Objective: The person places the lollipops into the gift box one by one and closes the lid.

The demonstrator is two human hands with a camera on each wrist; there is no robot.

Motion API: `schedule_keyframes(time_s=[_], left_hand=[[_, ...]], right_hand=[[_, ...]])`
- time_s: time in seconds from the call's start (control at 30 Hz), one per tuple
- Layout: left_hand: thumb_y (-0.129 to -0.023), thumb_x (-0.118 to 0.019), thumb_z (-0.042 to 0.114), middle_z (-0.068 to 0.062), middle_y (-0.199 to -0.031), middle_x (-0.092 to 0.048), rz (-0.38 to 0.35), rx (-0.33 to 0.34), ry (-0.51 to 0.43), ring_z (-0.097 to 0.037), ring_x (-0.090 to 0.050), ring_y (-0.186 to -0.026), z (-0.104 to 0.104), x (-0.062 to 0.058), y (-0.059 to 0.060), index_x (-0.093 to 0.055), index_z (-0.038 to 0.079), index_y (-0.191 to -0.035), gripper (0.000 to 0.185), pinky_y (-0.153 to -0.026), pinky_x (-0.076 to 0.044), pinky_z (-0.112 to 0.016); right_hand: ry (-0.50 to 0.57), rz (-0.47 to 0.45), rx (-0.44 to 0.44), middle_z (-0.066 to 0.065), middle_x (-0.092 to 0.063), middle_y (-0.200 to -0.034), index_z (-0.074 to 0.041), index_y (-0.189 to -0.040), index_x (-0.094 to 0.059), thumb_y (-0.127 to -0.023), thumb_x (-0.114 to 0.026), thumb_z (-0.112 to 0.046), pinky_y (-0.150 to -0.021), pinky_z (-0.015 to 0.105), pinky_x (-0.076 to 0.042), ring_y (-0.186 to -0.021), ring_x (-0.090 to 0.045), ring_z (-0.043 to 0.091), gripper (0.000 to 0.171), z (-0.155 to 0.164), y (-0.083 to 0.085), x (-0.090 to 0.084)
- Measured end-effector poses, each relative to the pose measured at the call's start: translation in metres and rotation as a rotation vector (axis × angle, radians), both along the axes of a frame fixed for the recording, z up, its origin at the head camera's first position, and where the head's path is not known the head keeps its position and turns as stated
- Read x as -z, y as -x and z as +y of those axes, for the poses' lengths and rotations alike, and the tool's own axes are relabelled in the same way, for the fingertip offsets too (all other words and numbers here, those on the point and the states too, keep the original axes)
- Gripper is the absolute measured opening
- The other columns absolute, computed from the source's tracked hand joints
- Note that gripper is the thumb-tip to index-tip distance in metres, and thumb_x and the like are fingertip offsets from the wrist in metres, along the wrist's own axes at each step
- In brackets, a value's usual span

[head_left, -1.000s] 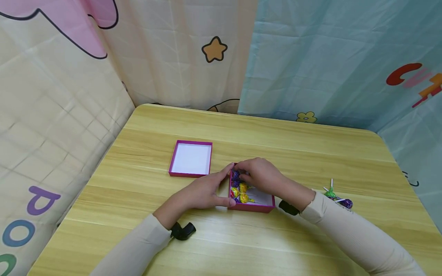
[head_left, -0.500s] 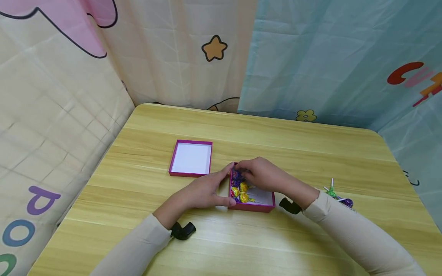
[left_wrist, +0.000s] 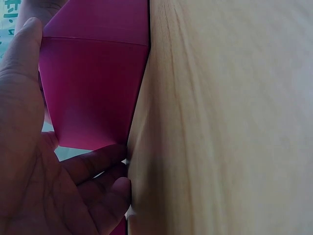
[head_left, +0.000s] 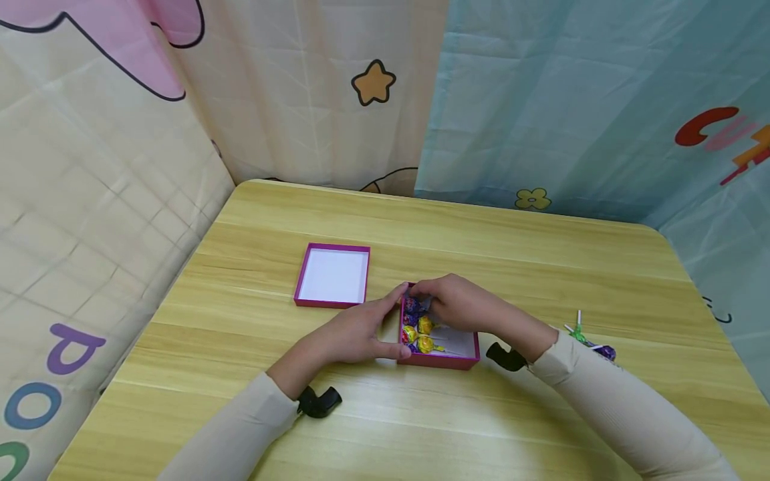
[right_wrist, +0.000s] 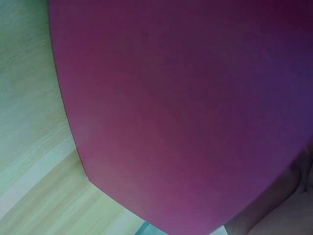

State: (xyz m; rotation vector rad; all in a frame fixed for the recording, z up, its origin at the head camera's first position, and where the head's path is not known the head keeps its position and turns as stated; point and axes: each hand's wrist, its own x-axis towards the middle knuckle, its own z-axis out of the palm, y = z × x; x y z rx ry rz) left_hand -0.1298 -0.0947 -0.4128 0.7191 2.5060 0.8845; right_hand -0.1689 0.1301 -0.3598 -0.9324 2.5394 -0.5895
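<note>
A magenta box (head_left: 442, 363) sits mid-table with several yellow and purple wrapped lollipops (head_left: 425, 344) along its left side. My left hand (head_left: 361, 331) grips the box's left wall, index finger at the far corner and thumb at the near corner. My right hand (head_left: 457, 304) reaches over the far part of the box, its curled fingers pinching a purple lollipop (head_left: 412, 307). In the left wrist view, the left hand (left_wrist: 29, 161) lies against the magenta wall (left_wrist: 95, 83). In the right wrist view, the magenta box (right_wrist: 186, 107) fills nearly the whole frame.
A second magenta tray with a white inside (head_left: 333, 275) lies to the left of the box. A green and a purple lollipop (head_left: 592, 344) lie on the wooden table (head_left: 481, 240) at the right. Printed curtains close in the back and both sides.
My right forearm has drawn slightly inward and the fingers have shifted a little over the purple lollipop. The left hand and the box have stayed put.
</note>
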Motion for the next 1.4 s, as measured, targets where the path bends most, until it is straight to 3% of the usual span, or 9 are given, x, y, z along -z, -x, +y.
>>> schedule_keyframes(time_s=[0.6, 0.93, 1.17, 1.4], left_hand=[[-0.08, -0.068, 0.069, 0.001, -0.161, -0.027, 0.003, 0.004, 0.008, -0.017, -0.031, -0.144, 0.001, 0.0, 0.001, -0.001, 0.038, -0.159, 0.107, -0.114, -0.031, -0.039], [-0.079, -0.069, 0.07, 0.0, -0.161, -0.027, 0.006, -0.004, 0.014, -0.018, -0.03, -0.144, -0.001, -0.001, 0.0, -0.003, 0.034, -0.16, 0.11, -0.114, -0.031, -0.04], [-0.079, -0.068, 0.071, 0.002, -0.161, -0.027, 0.019, -0.028, 0.035, -0.017, -0.031, -0.144, -0.011, -0.001, -0.004, -0.002, 0.037, -0.159, 0.11, -0.114, -0.031, -0.041], [-0.079, -0.07, 0.068, 0.001, -0.161, -0.027, 0.018, -0.056, 0.031, -0.018, -0.031, -0.143, -0.023, 0.001, -0.008, -0.003, 0.036, -0.16, 0.109, -0.113, -0.032, -0.042]], right_hand=[[-0.023, 0.028, -0.005, 0.009, -0.067, -0.123, -0.004, -0.129, -0.065, -0.099, -0.053, -0.003, -0.097, 0.043, -0.05, -0.106, -0.062, 0.018, 0.033, 0.001, -0.002, 0.0], [0.012, 0.028, 0.017, 0.007, -0.07, -0.114, -0.004, -0.122, -0.069, -0.098, -0.057, -0.006, -0.09, 0.04, -0.052, -0.095, -0.062, 0.017, 0.027, 0.003, -0.003, 0.002], [-0.046, -0.016, -0.029, 0.0, -0.069, -0.108, -0.008, -0.123, -0.068, -0.096, -0.061, -0.012, -0.085, 0.034, -0.051, -0.087, -0.057, 0.014, 0.028, -0.005, -0.004, 0.008], [-0.071, 0.015, -0.071, -0.003, -0.068, -0.103, -0.011, -0.123, -0.067, -0.095, -0.062, -0.015, -0.08, 0.031, -0.05, -0.083, -0.057, 0.013, 0.029, -0.018, -0.003, 0.016]])
